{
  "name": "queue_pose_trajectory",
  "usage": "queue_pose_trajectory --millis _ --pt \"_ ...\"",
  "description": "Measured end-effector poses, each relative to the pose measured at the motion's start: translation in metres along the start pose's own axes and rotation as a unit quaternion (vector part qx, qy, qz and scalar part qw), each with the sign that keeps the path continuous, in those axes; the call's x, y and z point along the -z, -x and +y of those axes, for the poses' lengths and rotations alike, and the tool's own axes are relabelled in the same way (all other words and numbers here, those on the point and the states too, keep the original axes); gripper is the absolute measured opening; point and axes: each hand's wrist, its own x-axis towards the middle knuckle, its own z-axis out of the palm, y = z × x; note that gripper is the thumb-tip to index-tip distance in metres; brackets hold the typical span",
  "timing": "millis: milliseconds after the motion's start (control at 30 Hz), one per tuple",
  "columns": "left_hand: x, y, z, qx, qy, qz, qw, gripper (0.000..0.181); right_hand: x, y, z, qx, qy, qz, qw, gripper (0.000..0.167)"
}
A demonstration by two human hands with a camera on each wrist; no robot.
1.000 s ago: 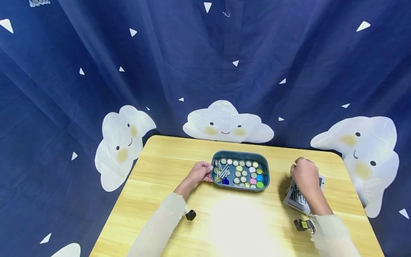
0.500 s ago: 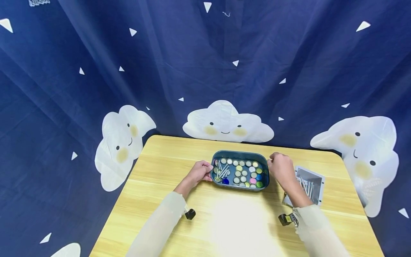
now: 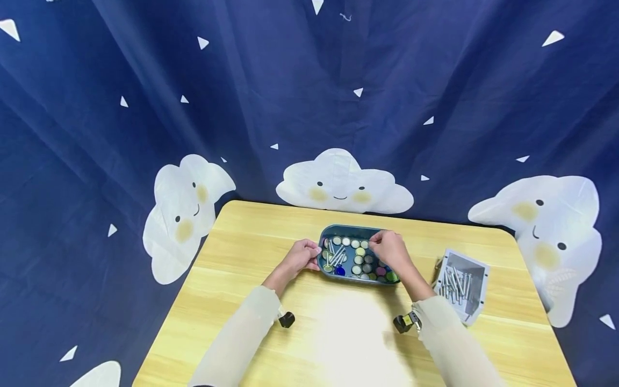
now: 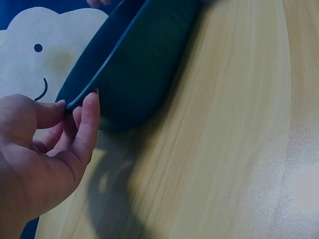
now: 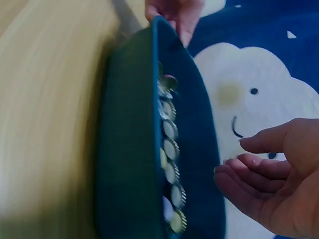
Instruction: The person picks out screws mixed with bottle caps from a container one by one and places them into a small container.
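Observation:
My left hand (image 3: pixel 301 256) pinches the left rim of a dark blue oval container (image 3: pixel 361 233); in the left wrist view, the thumb and fingers (image 4: pixel 90 117) grip its edge (image 4: pixel 107 64). Several bottle caps (image 3: pixel 360 251) and silver bolts (image 3: pixel 338 257) lie inside, the bolts toward the left end. My right hand (image 3: pixel 390 250) is over the container's right part and covers some caps. In the right wrist view its fingers (image 5: pixel 239 191) are bent near the far rim, with the thumb apart from them; whether anything small is between them cannot be told.
A grey box (image 3: pixel 479 290) with several silver bolts (image 3: pixel 455 285) inside stands at the right of the wooden table (image 3: pixel 271 226). Behind the table hangs a dark blue curtain (image 3: pixel 290 97) with white clouds and triangles.
My right hand has moved left from over the grey box, past the container's right rim, to over its caps. The grey box is now uncovered. My left hand keeps its grip on the rim.

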Motion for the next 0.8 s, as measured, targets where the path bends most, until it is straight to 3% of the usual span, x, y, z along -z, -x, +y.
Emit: queue_pose_trajectory --millis 300,567,667,800 --pt "0.001 -0.002 0.002 0.004 0.004 -0.002 1.0000 0.019 -0.029 -0.007 -0.006 -0.063 -0.066 -0.077 0.9929 0.016" --pt "0.001 -0.001 0.005 -0.003 0.004 -0.002 1.0000 0.020 -0.053 -0.015 -0.012 -0.082 -0.104 -0.094 0.9866 0.029" --pt "0.001 -0.001 0.004 -0.001 0.010 -0.004 0.9999 0.019 -0.062 -0.017 -0.013 -0.112 -0.151 -0.108 0.9762 0.029" --pt "0.002 -0.002 0.002 0.003 0.021 -0.006 0.9998 0.017 -0.070 -0.019 -0.013 -0.158 -0.250 -0.127 0.9469 0.016"
